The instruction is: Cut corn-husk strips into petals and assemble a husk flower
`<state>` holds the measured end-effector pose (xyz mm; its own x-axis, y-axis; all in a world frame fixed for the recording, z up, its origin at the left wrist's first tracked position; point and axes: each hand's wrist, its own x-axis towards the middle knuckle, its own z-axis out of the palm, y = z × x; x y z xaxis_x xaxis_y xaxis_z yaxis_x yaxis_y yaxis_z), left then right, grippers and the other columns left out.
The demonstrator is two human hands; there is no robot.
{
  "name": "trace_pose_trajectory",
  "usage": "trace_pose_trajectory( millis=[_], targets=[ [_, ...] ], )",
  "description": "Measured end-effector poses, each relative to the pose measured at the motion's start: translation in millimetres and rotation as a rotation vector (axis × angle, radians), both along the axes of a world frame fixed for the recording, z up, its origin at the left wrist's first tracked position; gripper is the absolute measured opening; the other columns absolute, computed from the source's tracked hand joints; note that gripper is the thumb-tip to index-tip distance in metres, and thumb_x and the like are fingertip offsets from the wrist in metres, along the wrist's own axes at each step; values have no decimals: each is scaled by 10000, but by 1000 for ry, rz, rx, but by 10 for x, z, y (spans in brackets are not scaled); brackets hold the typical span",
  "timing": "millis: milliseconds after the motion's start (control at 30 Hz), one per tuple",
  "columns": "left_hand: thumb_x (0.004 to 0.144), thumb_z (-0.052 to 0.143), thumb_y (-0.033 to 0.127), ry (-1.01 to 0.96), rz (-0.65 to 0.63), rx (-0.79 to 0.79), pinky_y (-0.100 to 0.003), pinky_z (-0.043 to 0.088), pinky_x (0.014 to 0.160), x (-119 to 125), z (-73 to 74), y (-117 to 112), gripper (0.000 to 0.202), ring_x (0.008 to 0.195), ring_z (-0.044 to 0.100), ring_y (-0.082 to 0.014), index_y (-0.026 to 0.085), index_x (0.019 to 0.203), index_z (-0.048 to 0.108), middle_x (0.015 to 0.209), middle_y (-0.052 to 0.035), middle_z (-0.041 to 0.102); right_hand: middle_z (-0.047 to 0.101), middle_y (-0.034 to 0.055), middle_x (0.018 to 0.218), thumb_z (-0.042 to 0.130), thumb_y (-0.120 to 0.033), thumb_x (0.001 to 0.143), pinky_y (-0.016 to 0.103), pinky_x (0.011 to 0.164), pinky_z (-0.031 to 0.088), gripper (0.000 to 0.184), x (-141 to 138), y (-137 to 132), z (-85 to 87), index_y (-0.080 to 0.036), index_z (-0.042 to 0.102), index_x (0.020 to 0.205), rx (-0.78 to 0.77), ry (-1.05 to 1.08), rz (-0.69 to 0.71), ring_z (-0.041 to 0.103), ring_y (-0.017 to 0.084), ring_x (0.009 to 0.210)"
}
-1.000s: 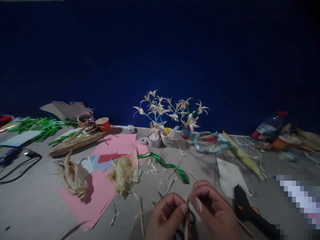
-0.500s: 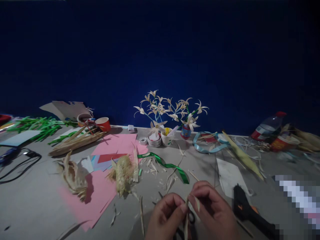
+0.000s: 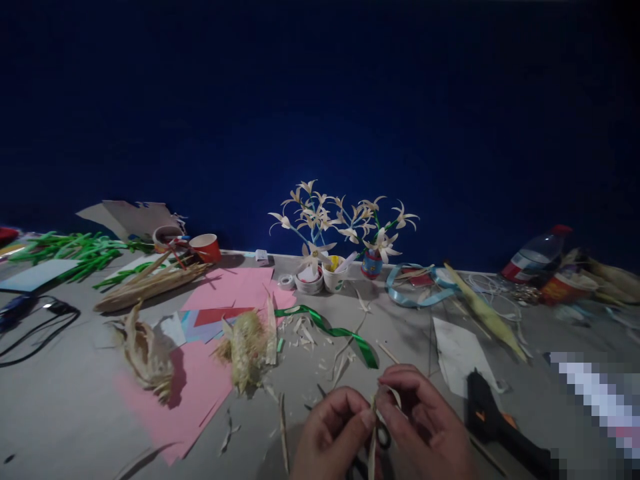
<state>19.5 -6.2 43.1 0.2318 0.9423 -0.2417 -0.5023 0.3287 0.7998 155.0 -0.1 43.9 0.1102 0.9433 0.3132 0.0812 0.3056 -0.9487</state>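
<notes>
At the bottom of the head view, my left hand [image 3: 333, 433] pinches a narrow pale strip of corn husk [image 3: 372, 453] between thumb and index finger. My right hand [image 3: 426, 423] meets it closely, thumb and fingers closed on the strip's upper part, and a pale end curls out beside the right fingers. Part of the strip is hidden by the fingertips. Beneath the hands lie black-handled scissors [image 3: 384, 437], mostly covered. A black glue gun [image 3: 493, 417] rests to the right of my right hand.
Husk flowers on stems [image 3: 313, 217] stand in small cups at the back. A green ribbon [image 3: 325, 321], husk scraps and a corn-husk bundle [image 3: 245, 353] lie ahead. Pink paper [image 3: 200, 400] spreads leftward. Right, a bottle [image 3: 537, 253] leans by a paper cup [image 3: 565, 287].
My right fingers have shifted slightly along the strip, and its loose end now bends in a curve by them. The left hand has hardly moved.
</notes>
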Motion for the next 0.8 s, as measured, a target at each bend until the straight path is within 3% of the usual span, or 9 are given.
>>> trace_pose_trajectory(
  millis=[600, 800],
  targets=[
    [712, 784, 431, -136, -81, 27, -167, 391, 425, 4, -174, 17, 363, 399, 487, -61, 152, 661, 557, 479, 42, 583, 661, 9, 874, 686, -179, 779, 156, 651, 540, 119, -19, -13, 1, -271, 699, 854, -7, -26, -1, 659, 147, 739],
    [670, 807, 427, -236, -163, -72, -164, 332, 396, -14, -127, 46, 381, 356, 473, -52, 161, 649, 535, 459, 41, 579, 658, 17, 869, 702, -191, 768, 174, 624, 541, 113, -27, -31, 53, -263, 708, 855, -10, 35, -4, 649, 146, 694]
  ],
)
